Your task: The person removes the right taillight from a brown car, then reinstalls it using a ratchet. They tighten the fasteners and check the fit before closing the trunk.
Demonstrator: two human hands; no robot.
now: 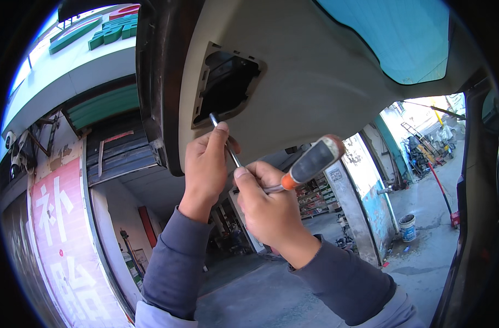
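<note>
Overhead is a beige trim panel (298, 82) with a rectangular framed opening (225, 82), dark inside. A screwdriver (312, 161) slants up toward the opening's lower edge, its black, orange-ringed handle down to the right and its metal shaft rising left. My left hand (205, 167) is closed round the upper part of the shaft, thumb along it, just below the opening. Lower and to the right, my right hand (266, 208) is closed round the shaft near the handle. Whether the tip touches anything inside I cannot tell.
A blue-tinted window (391, 38) is at upper right beside a dark edge. Below are the concrete floor (244, 300) of an open shopfront, a pink sign (58, 202) at left, a wall pillar (348, 202), a bucket (407, 229), a red floor jack (453, 217) and piled equipment (424, 147).
</note>
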